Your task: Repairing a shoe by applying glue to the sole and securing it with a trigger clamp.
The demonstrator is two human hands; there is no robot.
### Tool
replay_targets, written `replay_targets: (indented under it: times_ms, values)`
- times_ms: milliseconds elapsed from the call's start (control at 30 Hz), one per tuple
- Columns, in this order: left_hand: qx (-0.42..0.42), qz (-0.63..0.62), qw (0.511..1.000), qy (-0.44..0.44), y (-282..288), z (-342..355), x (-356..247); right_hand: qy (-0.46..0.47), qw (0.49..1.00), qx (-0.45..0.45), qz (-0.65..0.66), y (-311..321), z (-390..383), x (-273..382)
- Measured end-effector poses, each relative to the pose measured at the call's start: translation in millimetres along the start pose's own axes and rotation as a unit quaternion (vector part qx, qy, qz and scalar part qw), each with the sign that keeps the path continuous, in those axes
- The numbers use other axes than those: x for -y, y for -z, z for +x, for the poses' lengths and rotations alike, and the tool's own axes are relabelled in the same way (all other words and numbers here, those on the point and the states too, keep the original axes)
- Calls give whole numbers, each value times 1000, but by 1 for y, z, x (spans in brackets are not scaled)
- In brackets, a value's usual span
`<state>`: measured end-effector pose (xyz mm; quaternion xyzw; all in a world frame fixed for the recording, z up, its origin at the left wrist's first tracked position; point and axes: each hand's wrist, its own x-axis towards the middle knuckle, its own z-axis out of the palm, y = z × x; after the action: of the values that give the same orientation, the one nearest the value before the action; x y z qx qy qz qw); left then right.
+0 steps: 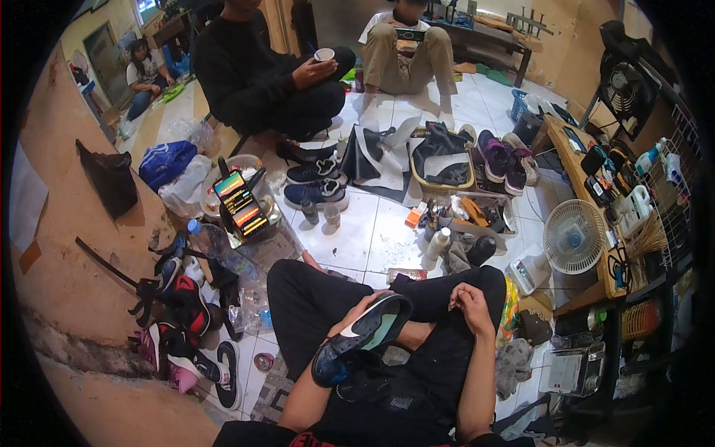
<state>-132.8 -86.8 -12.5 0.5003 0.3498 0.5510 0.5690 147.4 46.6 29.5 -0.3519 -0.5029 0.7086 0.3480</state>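
I sit cross-legged on the floor in black trousers. My left hand (356,310) grips a dark shoe (363,335) that lies sole-up across my lap, its black and pale green sole facing the camera. My right hand (469,303) hovers just right of the shoe's toe, above my knee, with its fingers curled in; a thin item may be pinched in it, but it is too small to tell.
A phone (240,203) with a lit screen stands ahead on the left. Small bottles and tools (450,223) lie on the white tiles, with a basket (441,186) and pairs of shoes (316,186). A white fan (573,237) stands right. Other people sit beyond.
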Motion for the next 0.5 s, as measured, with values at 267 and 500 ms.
replay_targets:
  times_ms: [267, 500]
  values:
    - [-17, -5, 998, -59, -3, 6, 12, 72, 993, 34, -83, -14, -7, -1]
    - [-21, -131, 988, 84, 27, -5, 50, 12, 964, 92, -249, -35, 63, 21]
